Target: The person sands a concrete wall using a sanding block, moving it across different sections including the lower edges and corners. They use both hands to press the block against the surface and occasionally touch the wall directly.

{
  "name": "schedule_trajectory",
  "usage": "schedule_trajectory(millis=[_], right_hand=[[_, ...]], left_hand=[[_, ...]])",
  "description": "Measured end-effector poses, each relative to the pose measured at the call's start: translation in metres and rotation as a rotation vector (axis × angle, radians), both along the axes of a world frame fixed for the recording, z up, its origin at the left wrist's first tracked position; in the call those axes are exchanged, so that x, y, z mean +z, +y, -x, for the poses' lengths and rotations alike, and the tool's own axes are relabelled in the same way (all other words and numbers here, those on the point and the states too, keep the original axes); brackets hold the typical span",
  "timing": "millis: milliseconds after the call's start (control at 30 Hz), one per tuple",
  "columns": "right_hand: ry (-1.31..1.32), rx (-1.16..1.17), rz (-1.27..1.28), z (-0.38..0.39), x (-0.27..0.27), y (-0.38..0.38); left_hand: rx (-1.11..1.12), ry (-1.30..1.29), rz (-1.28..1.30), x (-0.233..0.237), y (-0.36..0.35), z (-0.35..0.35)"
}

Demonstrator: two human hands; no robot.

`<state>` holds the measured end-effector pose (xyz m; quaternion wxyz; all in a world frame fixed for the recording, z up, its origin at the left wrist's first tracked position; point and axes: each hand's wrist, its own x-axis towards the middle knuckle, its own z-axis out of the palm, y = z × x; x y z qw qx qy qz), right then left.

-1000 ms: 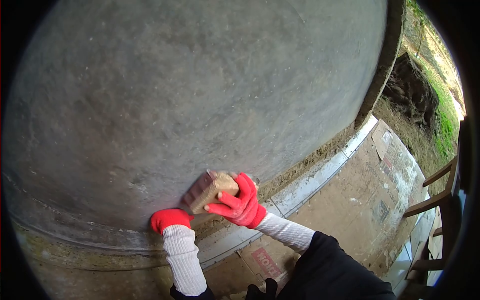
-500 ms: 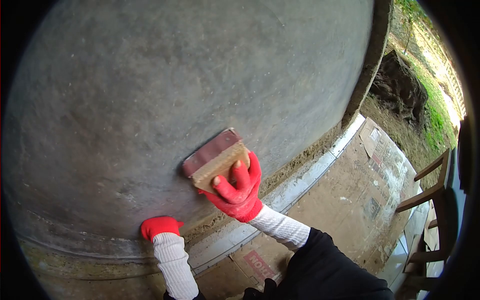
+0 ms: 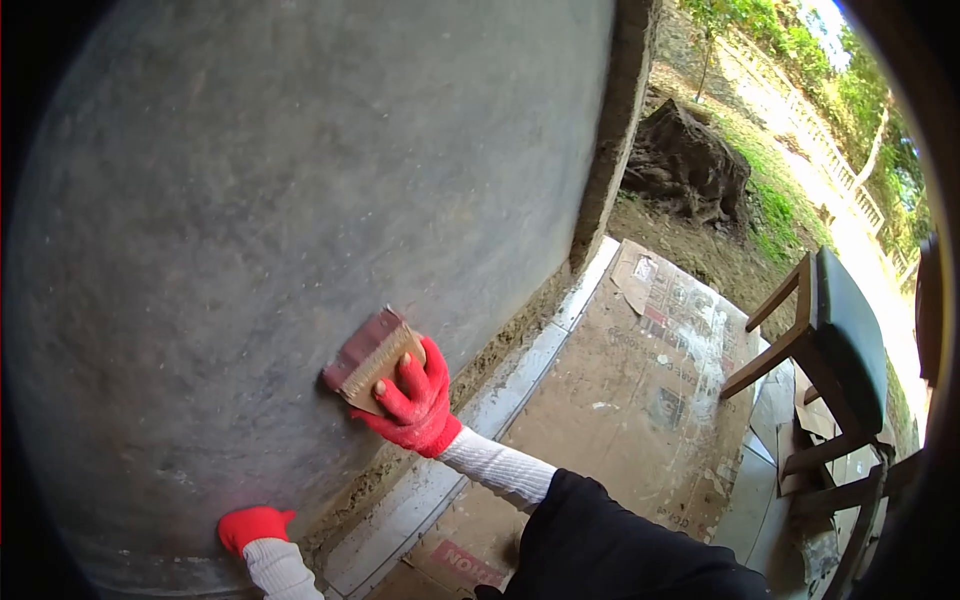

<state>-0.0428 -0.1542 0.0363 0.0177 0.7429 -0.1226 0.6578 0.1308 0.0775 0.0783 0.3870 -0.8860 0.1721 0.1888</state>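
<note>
My right hand (image 3: 412, 400), in a red glove with bare fingertips showing, grips a sanding block (image 3: 374, 352). Its tan body carries a dark red sheet wrapped over the far side, and that side lies against the grey plastered wall (image 3: 300, 200). Lower and to the left, my left hand (image 3: 254, 528), also in a red glove, rests on the wall near its base. The left thumb sticks out to the right, apart from the rest of the hand. The other left fingers are mostly hidden from this angle, and no object shows in that hand.
Along the wall's foot runs a rough mortar strip beside white tiles (image 3: 493, 408). Flattened, stained cardboard (image 3: 590, 420) covers the floor. A wooden chair with a dark seat (image 3: 850, 335) stands at right. A tree stump (image 3: 690, 165) and grass lie beyond the wall's edge.
The view has swung to the right, showing more of the chair and garden. The sanding block remains gripped against the wall, and my left hand stays on the wall.
</note>
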Motion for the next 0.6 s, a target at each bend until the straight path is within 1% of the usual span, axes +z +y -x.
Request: schedule_trajectory(millis=[33,67,100,133,200,233,267,300,333,400,433,467,500,533,567,600], right_hand=[[0.017,-0.01,-0.016,0.002,-0.03,-0.003],[0.036,-0.019,-0.032,0.006,-0.048,-0.006],[0.04,-0.031,-0.014,0.01,-0.048,-0.008],[0.01,-0.048,-0.059,0.01,-0.046,-0.007],[-0.016,-0.071,-0.117,0.013,-0.026,-0.002],[-0.049,-0.065,-0.136,0.012,0.009,-0.003],[-0.082,-0.058,-0.152,0.011,0.032,-0.006],[-0.031,-0.06,-0.138,0.008,0.037,-0.011],[-0.033,-0.073,-0.138,0.011,0.032,-0.015],[-0.004,-0.035,-0.061,0.012,0.01,-0.019],[-0.048,-0.059,-0.088,0.015,-0.003,-0.017],[-0.038,-0.082,-0.134,0.013,-0.034,-0.017],[-0.03,-0.062,-0.172,0.017,-0.048,-0.015],[-0.025,-0.042,-0.212,0.02,-0.054,-0.015],[-0.03,-0.037,-0.208,0.018,-0.038,-0.015],[-0.066,-0.044,-0.216,0.015,-0.023,-0.014]], left_hand=[[-0.002,0.004,0.0,-0.001,0.002,-0.002],[-0.008,0.009,-0.003,-0.003,0.005,-0.003],[-0.009,0.01,-0.003,-0.004,0.009,-0.005],[-0.009,0.014,-0.003,-0.006,0.011,-0.004],[-0.014,0.028,-0.017,-0.013,0.017,-0.001],[-0.019,0.037,-0.02,-0.018,0.02,0.001],[-0.042,0.064,-0.015,-0.027,0.027,0.005],[-0.055,0.061,-0.016,-0.023,0.024,0.01],[-0.102,0.099,0.274,-0.019,0.022,0.027],[-0.176,0.173,0.863,-0.011,0.02,0.074],[-0.205,0.204,1.163,-0.008,0.02,0.097],[-0.233,0.236,1.465,-0.007,0.02,0.115],[-0.26,0.268,1.768,-0.008,0.018,0.123],[-0.259,0.263,1.776,-0.008,0.009,0.118],[-0.813,-0.124,1.511,-0.006,-0.008,0.106],[-1.302,-0.497,1.126,-0.003,-0.023,0.097]])
